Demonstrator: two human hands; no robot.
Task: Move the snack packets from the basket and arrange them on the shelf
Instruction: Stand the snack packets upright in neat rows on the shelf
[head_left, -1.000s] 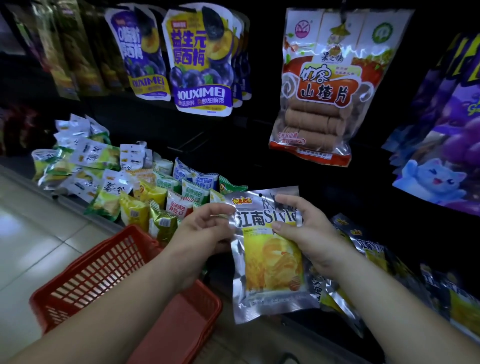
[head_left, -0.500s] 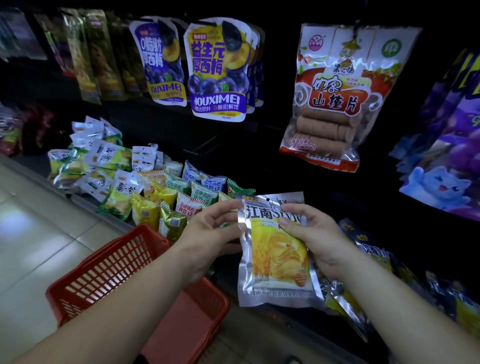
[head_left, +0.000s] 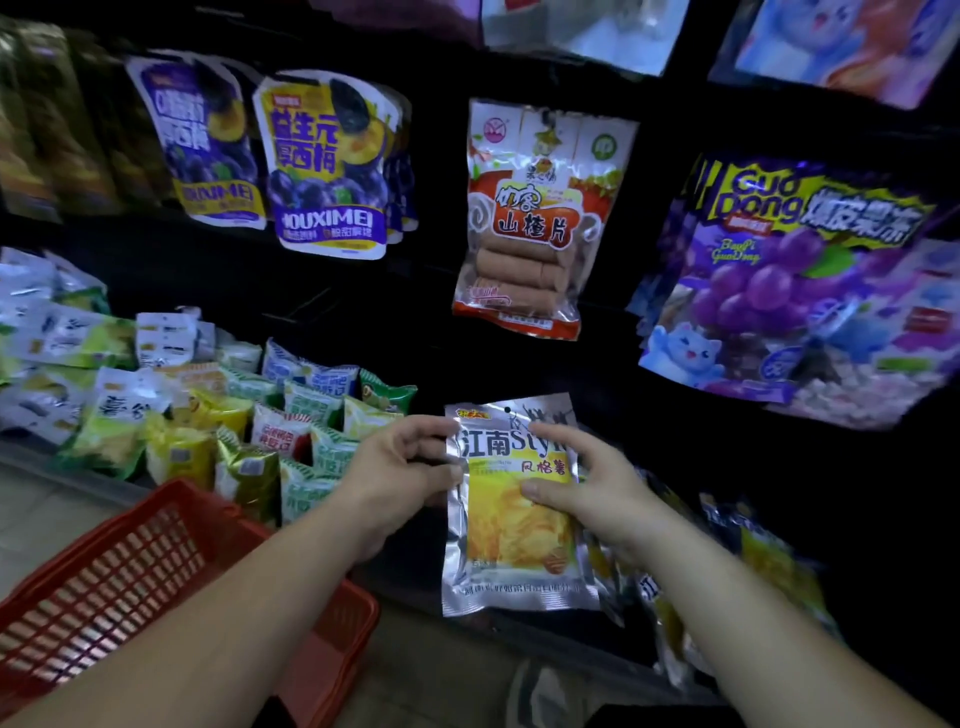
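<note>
Dark shelf (head_left: 545, 642) crowded with snack packets (head_left: 249, 415); red basket (head_left: 130, 571) beside it.

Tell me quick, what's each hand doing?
Left hand: pinches the left edge of the silver snack packet.
Right hand: holds that packet's right side.

Your left hand (head_left: 400, 483) and right hand (head_left: 597, 493) pinch the silver snack packet (head_left: 511, 525) with a yellow panel. It is upright, face toward you, just above the front edge of the dark shelf (head_left: 561, 649). The red lattice basket (head_left: 130, 577) stands beside that edge, at your left.
</note>
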